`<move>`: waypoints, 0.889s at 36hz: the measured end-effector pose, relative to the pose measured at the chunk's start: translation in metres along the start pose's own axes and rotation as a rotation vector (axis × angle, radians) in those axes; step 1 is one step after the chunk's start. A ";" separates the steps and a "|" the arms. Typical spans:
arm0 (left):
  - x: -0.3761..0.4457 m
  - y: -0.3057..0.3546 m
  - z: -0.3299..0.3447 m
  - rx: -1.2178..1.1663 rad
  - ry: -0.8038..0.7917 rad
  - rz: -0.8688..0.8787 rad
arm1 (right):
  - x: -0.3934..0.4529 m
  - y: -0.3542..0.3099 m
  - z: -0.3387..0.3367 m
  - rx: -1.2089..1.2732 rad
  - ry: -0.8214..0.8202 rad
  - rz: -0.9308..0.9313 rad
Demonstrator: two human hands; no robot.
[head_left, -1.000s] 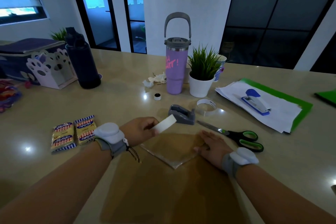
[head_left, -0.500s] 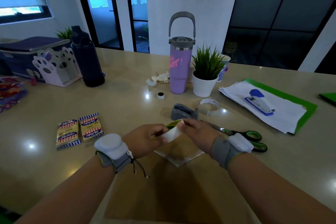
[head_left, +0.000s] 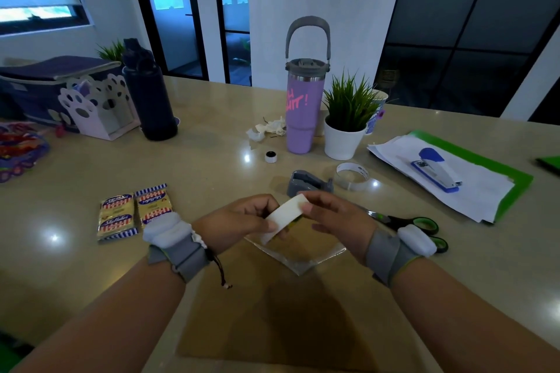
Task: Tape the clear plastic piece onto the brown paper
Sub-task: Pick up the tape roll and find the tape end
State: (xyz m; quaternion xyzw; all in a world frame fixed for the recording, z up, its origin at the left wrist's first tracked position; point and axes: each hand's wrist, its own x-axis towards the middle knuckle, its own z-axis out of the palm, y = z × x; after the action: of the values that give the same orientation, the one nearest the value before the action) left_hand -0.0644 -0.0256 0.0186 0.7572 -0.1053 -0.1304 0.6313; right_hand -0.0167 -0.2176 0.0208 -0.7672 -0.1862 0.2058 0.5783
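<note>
A white tape roll (head_left: 285, 216) is held up at the centre of the frame, raised above the work rather than resting on it — most likely so that its free end can be found and peeled before anything is stuck down. The roll is gripped from the left by the left hand (head_left: 239, 222), fingers curled around its lower end, while its upper end is pinched by the fingertips of the right hand (head_left: 336, 216). Both wrists are brought close together, forearms angled inward from the lower corners of the frame.

Just below the hands, the clear plastic piece (head_left: 298, 254) is seen lying flat on the far end of the brown paper (head_left: 272, 312), one corner pointed toward the lower edge of the frame. It is left loose there, untaped, presumably already positioned where it is meant to be fixed.

Tools are kept within reach — a grey tape dispenser (head_left: 309, 185) just above the hands, and scissors (head_left: 406, 224) to the right, partly hidden behind the right wrist.
</note>
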 end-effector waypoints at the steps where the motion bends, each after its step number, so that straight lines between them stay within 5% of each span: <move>1: -0.002 0.001 0.000 -0.029 -0.038 0.000 | 0.000 0.001 0.000 0.028 -0.012 -0.007; 13: -0.002 0.009 -0.003 -0.192 -0.022 -0.042 | -0.003 -0.003 0.003 0.077 -0.129 -0.101; 24: -0.001 0.013 0.008 0.193 -0.021 0.033 | 0.000 -0.009 0.010 0.055 -0.063 -0.167; 32: -0.008 0.004 -0.002 -0.192 -0.047 0.071 | -0.004 0.004 0.003 0.188 -0.096 -0.110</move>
State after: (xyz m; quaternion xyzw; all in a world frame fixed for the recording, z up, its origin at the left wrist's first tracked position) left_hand -0.0710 -0.0220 0.0233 0.6858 -0.1337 -0.1354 0.7024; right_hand -0.0211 -0.2181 0.0165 -0.6876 -0.2354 0.2265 0.6484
